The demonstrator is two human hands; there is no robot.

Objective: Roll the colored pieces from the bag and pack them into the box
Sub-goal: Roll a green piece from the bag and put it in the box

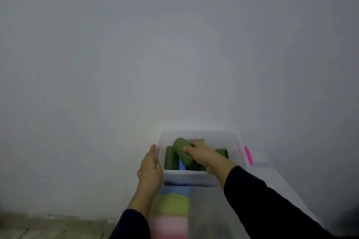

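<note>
From the head view, we are steadying the clear box (194, 177) with our left hand (150, 169), fingers lying straight along its left wall so it cannot slide. Our right hand (204, 154) is curling its grip around a dark green roll (181, 150), angling it into the box beside another green roll (171, 158). Flat colored pieces (171, 211) are waiting below, blurred.

The box (196, 177) is clear, smooth plastic, faintly glossy, with glossy pink plastic clips (248, 155) at its three and nine o'clock sides. The green rolls (182, 152) inside look matt and soft. The wall (174, 44) is matt. The floor (48, 227) at seven o'clock looks like wood.
</note>
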